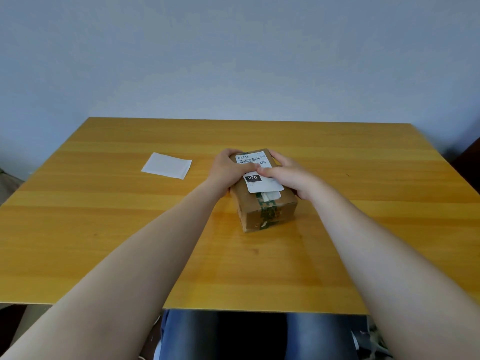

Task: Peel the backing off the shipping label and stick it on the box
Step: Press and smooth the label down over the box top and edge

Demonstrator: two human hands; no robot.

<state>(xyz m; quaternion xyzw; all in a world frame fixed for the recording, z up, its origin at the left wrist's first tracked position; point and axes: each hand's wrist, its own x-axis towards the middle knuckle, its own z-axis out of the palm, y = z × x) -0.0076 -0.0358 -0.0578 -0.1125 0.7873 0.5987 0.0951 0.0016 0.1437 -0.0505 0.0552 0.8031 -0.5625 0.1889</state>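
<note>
A small brown cardboard box (262, 211) with green tape stands on the wooden table (130, 229), a little right of centre. A white shipping label (255, 175) with a barcode and a black "070" patch lies flat on its top. My left hand (228, 167) wraps the box's left side, thumb lying across the label. My right hand (288, 175) covers the right side, its thumb pressing the label's middle. The two thumbs meet on the label. The blank white backing sheet (166, 165) lies flat on the table to the left, apart from the box.
The table's far edge meets a pale blue wall (233, 61). The near edge runs across the bottom, with my lap in blue trousers (181, 333) below it. A dark object (470, 162) sits past the right edge.
</note>
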